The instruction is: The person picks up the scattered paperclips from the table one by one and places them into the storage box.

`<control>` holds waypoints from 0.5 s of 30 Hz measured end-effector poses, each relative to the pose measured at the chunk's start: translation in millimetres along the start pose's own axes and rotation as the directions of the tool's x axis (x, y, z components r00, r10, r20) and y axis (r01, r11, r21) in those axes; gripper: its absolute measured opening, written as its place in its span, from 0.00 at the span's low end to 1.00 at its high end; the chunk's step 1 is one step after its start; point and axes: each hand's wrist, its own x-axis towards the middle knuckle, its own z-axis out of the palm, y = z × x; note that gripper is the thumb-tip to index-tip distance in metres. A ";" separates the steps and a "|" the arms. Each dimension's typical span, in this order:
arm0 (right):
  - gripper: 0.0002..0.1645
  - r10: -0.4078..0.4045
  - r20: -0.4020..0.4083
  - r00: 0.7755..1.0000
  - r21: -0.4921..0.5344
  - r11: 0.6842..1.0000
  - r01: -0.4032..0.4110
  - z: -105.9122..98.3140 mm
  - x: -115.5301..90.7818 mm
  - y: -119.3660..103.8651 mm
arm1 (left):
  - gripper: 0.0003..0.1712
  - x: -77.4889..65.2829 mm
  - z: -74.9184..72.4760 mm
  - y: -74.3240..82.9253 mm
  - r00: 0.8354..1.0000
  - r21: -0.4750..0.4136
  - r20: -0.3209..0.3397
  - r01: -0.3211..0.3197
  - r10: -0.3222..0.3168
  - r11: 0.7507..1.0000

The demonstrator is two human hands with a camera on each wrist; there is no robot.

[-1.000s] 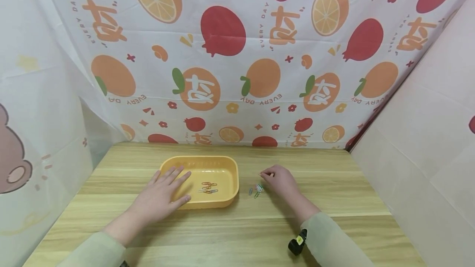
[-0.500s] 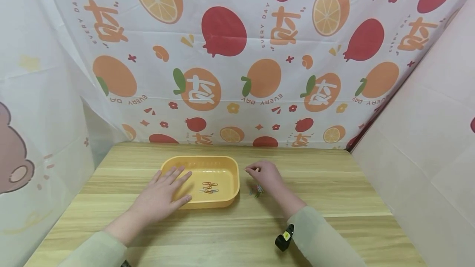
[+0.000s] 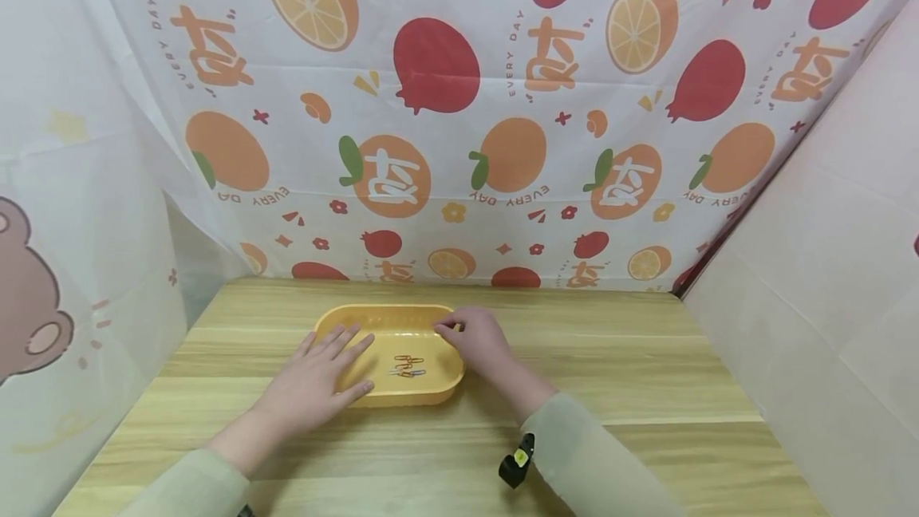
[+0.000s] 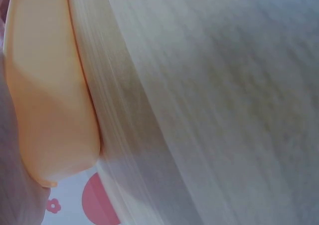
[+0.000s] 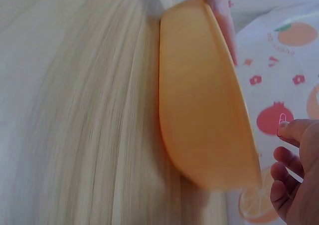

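A yellow tray (image 3: 402, 400) stands on the table with several coloured paper clips (image 3: 408, 367) lying on its floor. Fingers spread, my left hand (image 3: 316, 381) rests over the tray's left end and rim. My right hand (image 3: 479, 339) is above the right end of the tray. In the right wrist view, its thumb and finger pinch a pinkish paper clip (image 5: 282, 118), held higher than the rim; the other fingers are curled. The loose clips on the table are hidden beneath my right hand and forearm.
The wooden table (image 3: 632, 389) extends on both sides of the tray. Behind it hangs a fruit-print cloth (image 3: 459, 182), and pale cloth walls (image 3: 826, 262) close off the sides. A black wrist camera (image 3: 515, 465) sits at my right cuff.
My right hand has moved left with the pinched paper clip, from beside the small heap of clips to over the tray's right end. My left hand has stayed on the tray.
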 end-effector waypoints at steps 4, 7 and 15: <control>0.08 -0.057 0.025 0.998 0.001 0.998 0.057 11.4 1.4 -17.4 | 0.42 -0.5 -0.2 -0.5 1.000 0.001 0.007 0.003 -0.003 1.000; 0.09 -0.096 0.039 0.995 -0.003 0.995 0.096 18.5 2.3 -27.7 | 0.42 -0.7 -0.4 -0.8 1.000 0.003 0.006 0.001 -0.001 1.000; 0.08 -0.123 0.053 0.991 0.000 0.992 0.123 29.1 5.8 -37.4 | 0.42 -0.1 -2.3 -0.2 1.000 0.007 -0.002 -0.007 0.007 1.000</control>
